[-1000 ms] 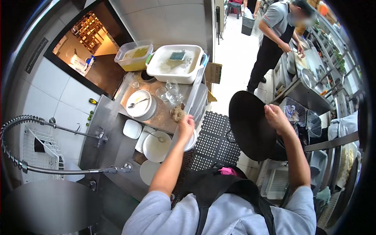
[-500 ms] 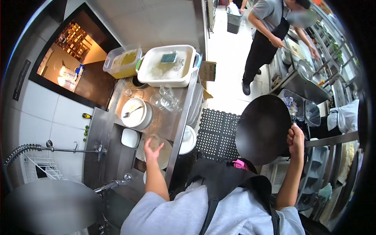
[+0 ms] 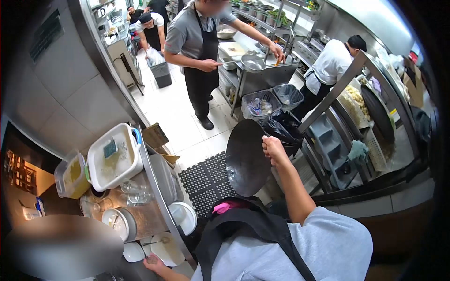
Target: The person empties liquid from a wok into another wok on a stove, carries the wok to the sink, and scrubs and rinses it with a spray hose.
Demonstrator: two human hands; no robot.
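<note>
My right hand [image 3: 275, 149] is closed around the handle of a large black wok [image 3: 247, 157], raised over the floor with its broad side tilted toward me. At the lower left, my left hand [image 3: 153, 263] is low over the sink counter, fingers curled at a small greyish thing too blurred to name. Just beside it lie a round plate [image 3: 168, 253] with cutlery on it and a small white square dish [image 3: 133, 252]. Behind these stands a stack of white bowls [image 3: 123, 225].
A white tub [image 3: 95, 171] of soapy water holds a green scouring pad [image 3: 110, 148]. Glasses [image 3: 139, 195] stand near the counter edge. Ahead, a co-worker [image 3: 199, 56] holds a strainer [image 3: 253, 63]. Lined bins [image 3: 260, 104] and a metal rack [image 3: 335, 100] are right. A black mat [image 3: 206, 175] covers the floor.
My view has turned right, toward the kitchen. My right hand still holds the wok, now seen more edge-on. My left hand's fingers have gone from spread to curled beside the plate.
</note>
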